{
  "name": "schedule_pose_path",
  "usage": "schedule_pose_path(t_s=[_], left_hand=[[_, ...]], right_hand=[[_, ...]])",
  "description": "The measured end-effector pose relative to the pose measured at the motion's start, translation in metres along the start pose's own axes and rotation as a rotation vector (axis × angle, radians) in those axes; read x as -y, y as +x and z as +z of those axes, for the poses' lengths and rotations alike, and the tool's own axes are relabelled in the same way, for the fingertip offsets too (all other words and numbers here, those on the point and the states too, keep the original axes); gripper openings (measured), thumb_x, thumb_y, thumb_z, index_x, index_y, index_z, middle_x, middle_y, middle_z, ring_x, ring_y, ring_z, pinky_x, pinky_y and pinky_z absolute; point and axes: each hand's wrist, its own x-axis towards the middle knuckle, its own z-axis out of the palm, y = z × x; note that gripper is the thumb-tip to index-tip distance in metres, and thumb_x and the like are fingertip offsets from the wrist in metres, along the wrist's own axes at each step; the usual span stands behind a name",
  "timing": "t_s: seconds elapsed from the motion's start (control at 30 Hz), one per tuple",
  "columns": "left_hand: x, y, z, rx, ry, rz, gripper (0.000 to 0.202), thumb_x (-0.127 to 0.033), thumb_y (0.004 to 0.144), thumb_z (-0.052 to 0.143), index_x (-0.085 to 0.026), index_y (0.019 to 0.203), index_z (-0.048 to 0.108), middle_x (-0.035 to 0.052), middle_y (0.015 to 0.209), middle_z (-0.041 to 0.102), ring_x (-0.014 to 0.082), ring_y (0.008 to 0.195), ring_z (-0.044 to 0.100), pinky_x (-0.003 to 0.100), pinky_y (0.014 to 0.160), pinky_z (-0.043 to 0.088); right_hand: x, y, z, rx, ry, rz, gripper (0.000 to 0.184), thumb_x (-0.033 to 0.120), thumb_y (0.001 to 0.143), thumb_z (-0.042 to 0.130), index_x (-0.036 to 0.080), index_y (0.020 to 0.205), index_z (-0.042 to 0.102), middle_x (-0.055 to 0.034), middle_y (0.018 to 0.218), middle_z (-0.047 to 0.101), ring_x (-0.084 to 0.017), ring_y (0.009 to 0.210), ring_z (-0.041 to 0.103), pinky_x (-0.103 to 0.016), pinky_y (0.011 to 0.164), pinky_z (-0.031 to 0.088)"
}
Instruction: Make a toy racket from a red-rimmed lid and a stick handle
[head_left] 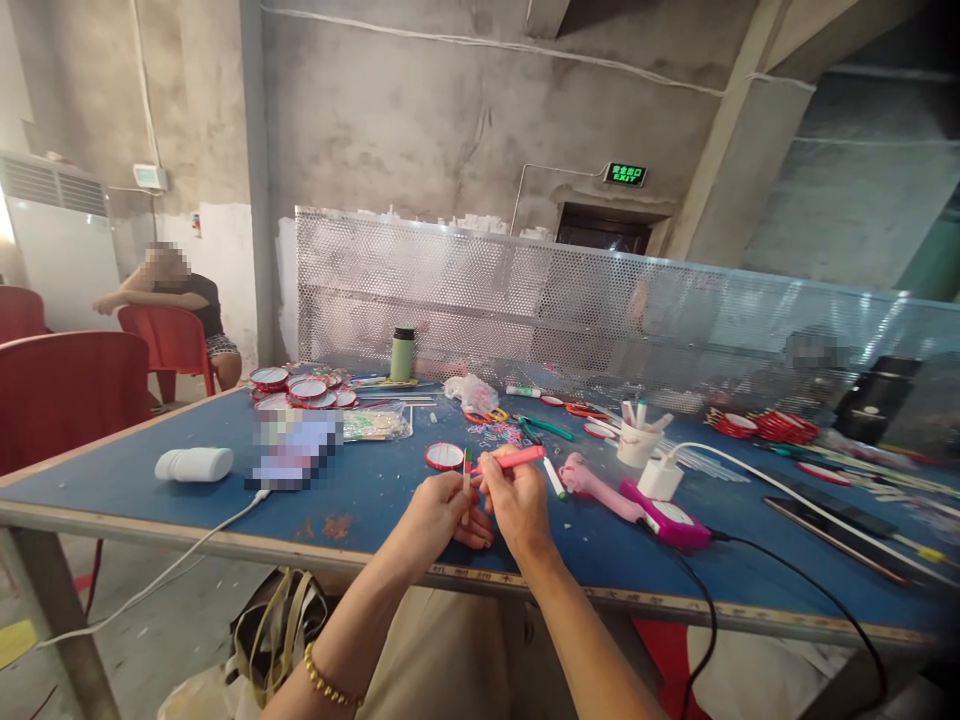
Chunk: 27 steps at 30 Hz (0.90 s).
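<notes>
blue is shown in the head view by the tabletop (pixel 375 482), at whose near edge both hands are held up. a pale strip (pixel 466 482), banded green and red at its upper end, is pinched in the left hand (pixel 437 508), its fingers clamped on it. a red marker (pixel 525 459) is gripped in the right hand (pixel 519 505), its fingers closed around the barrel and its tip pointed at the strip. just beyond, a red-rimmed disc (pixel 445 456) is laid flat; to the right, a white-and-green marker (pixel 555 479) is left loose beside a pink-and-purple device (pixel 667 517).

the left fingers could be smeared with ink, it is judged, should the tip slip off so narrow a strip. the colour bands could be blurred together if wet ink were touched. the loose marker could be set rolling by a nudge from the right hand.

"exit" can be read, under chinese characters, on the lit green sign (pixel 625 174) on the far wall. characters are also printed along the tabletop's near edge, but they cannot be made out; a small mark on the black bottle (pixel 876 400) at far right is likewise illegible.
</notes>
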Motion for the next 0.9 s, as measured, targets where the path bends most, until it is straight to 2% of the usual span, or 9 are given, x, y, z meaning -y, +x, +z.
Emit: schedule_pose_path(t_s=[0.73, 0.9], left_hand=[[0.0014, 0.0007, -0.0004, -0.009, 0.018, 0.005, 0.036, -0.05, 0.08, 0.059, -0.017, 0.072, 0.047, 0.0071, 0.066, 0.068, 0.0212, 0.062, 0.072, 0.03, 0.058, 0.059], [0.006, 0.003, -0.0009, -0.019, 0.006, 0.032, 0.033, -0.048, 0.08, 0.058, -0.018, 0.072, 0.048, 0.0048, 0.064, 0.067, 0.0208, 0.061, 0.071, 0.03, 0.056, 0.058]], right_hand=[[-0.0025, -0.0024, -0.0012, -0.002, 0.006, -0.033, 0.031, 0.043, 0.088, 0.054, 0.021, 0.067, 0.051, 0.004, 0.05, 0.053, -0.01, 0.037, 0.048, -0.021, 0.039, 0.038], [-0.0019, -0.0026, -0.0004, 0.036, 0.032, -0.041, 0.031, 0.044, 0.089, 0.055, 0.02, 0.07, 0.053, 0.0039, 0.052, 0.055, -0.01, 0.038, 0.049, -0.021, 0.04, 0.039]])
